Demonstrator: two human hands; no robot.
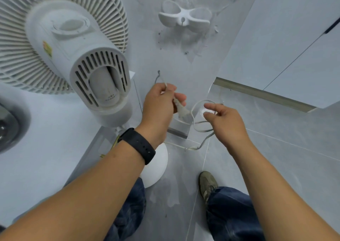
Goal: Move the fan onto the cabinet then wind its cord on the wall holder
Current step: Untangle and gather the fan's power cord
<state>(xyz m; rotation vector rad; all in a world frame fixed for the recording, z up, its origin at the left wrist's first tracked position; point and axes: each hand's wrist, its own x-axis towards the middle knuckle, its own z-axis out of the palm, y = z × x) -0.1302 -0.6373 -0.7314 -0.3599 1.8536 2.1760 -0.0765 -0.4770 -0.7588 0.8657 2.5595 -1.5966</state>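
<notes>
The white fan (73, 43) stands on the pale cabinet top (42, 148) at the left, its rear grille and motor housing facing me. Its thin white cord (197, 126) hangs in loose loops between my hands, in front of the wall. My left hand (160, 108) holds the cord just above the white plug (181, 110), which dangles below the fingers. My right hand (224, 121) pinches a loop of the cord between thumb and fingertips. The white winged wall holder (184, 18) is mounted higher up on the wall, with nothing wound on it.
A dark round sink drain (11, 124) sits in the cabinet top at the far left. A white round object (158, 165) lies on the grey tiled floor by my legs. Pale cabinet doors (294, 47) fill the right side.
</notes>
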